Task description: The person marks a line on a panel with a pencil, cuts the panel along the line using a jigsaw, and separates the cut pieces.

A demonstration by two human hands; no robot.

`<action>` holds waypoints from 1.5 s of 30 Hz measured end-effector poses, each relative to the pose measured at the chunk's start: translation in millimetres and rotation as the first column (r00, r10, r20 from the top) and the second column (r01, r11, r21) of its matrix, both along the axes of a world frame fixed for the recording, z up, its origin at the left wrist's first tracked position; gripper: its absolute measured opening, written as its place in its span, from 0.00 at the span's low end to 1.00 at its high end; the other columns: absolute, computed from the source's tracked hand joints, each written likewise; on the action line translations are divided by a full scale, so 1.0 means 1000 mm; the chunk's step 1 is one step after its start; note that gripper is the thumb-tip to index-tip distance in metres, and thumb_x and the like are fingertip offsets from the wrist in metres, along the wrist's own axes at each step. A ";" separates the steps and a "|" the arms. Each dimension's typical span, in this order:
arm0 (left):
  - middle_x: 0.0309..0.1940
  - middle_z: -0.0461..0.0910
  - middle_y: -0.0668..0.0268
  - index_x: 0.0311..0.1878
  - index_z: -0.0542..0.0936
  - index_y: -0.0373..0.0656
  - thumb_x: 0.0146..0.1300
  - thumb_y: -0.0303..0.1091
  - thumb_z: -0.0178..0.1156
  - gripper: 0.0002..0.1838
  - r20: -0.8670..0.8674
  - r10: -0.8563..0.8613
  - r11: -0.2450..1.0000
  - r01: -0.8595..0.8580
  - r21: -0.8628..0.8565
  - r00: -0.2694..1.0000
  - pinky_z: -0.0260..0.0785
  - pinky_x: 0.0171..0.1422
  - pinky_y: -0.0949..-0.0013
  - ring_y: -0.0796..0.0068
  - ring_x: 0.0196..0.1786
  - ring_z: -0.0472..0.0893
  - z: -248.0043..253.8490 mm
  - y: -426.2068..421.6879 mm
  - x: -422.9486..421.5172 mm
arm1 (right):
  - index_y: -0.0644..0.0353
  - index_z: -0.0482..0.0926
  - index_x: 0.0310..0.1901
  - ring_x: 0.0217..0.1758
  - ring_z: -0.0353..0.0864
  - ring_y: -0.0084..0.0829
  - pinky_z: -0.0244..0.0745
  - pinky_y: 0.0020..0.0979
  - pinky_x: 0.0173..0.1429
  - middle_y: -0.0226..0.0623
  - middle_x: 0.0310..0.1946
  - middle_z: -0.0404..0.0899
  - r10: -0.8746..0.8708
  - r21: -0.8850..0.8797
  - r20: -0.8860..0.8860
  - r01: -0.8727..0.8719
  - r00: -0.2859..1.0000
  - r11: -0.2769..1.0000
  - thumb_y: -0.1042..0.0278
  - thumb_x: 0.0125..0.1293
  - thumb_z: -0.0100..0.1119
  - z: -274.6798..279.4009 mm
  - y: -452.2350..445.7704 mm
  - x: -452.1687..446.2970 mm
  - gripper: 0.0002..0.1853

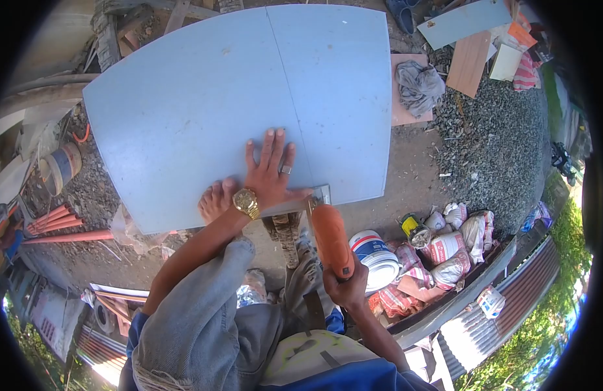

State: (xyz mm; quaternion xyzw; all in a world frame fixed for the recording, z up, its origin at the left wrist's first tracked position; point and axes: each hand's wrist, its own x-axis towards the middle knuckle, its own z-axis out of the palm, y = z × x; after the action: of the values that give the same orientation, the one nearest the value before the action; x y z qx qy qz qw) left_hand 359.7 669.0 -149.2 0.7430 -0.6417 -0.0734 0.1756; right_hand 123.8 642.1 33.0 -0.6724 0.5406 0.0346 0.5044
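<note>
A large pale blue board [204, 111] spans the upper middle of the view, with a dark line drawn across its right part. My left hand [269, 173] lies flat on its near edge, fingers spread, a ring on one finger and a gold watch at the wrist. My bare foot [217, 201] rests on the board beside that wrist. My right hand [347, 283] is wrapped round the rear of an orange power tool [333, 241]. The tool's metal front meets the board's near edge by the line, close to my left thumb. Its blade cannot be made out.
Right of my knees stand a white bucket [374, 260], a yellow can [415, 231] and several filled sacks [448, 247]. A gravel pile [497, 150] and a grey cloth [420, 88] lie right of the board. Orange pipes [73, 236] and a bucket [61, 168] are at left.
</note>
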 end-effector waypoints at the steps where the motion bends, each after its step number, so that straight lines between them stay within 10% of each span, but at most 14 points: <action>1: 0.75 0.55 0.40 0.71 0.65 0.36 0.47 0.80 0.59 0.61 0.000 0.002 1.000 -0.002 -0.001 1.000 0.40 0.72 0.27 0.42 0.78 0.54 0.000 0.000 0.000 | 0.65 0.74 0.37 0.26 0.81 0.55 0.76 0.44 0.31 0.47 0.23 0.77 0.000 0.000 0.000 0.000 1.000 1.000 0.65 0.53 0.66 0.001 0.000 0.001 0.15; 45: 0.74 0.60 0.44 0.66 0.73 0.38 0.51 0.77 0.59 0.53 0.042 0.018 0.998 -0.016 -0.054 0.999 0.47 0.72 0.32 0.47 0.77 0.58 -0.001 -0.002 0.003 | 0.64 0.75 0.35 0.24 0.80 0.54 0.76 0.44 0.30 0.46 0.22 0.77 -0.024 -0.025 0.023 0.024 0.999 0.999 0.65 0.53 0.66 -0.001 -0.004 0.008 0.14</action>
State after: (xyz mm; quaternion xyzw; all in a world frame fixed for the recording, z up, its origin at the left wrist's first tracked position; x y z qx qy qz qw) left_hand 362.4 667.3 -150.4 0.7447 -0.6408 -0.0390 0.1825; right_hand 131.4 637.9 31.6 -0.6725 0.5432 0.0142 0.5024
